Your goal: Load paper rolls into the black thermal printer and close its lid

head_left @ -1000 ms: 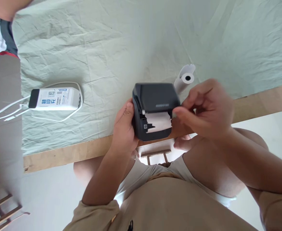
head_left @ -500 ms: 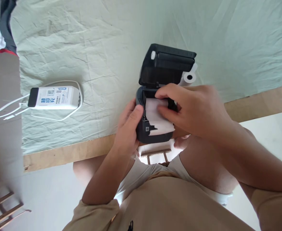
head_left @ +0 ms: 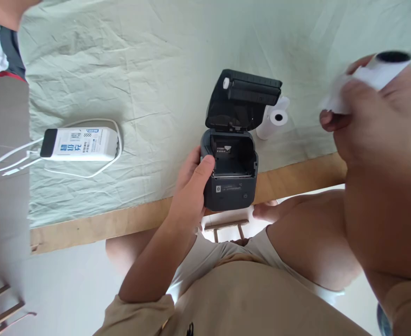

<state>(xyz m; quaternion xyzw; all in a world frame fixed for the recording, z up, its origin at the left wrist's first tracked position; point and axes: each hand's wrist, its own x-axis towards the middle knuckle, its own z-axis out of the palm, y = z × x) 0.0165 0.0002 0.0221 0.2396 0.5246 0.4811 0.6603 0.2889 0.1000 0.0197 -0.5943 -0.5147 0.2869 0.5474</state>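
A dark grey printer (head_left: 230, 193) with its lid raised is held by my left hand (head_left: 191, 186), thumb on its left edge. Its paper compartment is bare, apart from a label and a small white scrap. Out to the right, my right hand (head_left: 370, 100) grips a white paper roll (head_left: 387, 72) with a dark core, blurred by motion. Two white rolls seem to lie together behind the printer's right side; the nearer paper roll (head_left: 270, 123) shows a black core.
A white power bank (head_left: 82, 143) with white cables lies at the left on the green cloth (head_left: 149, 70). The wooden table edge (head_left: 103, 225) runs across in front of me. Another person's skin (head_left: 9, 11) shows at the top left, beside white and dark fabric (head_left: 11, 51).
My right hand has moved from the printer to the far right, and the paper roll has come out of the compartment with it. Another person's skin has appeared at the top left.
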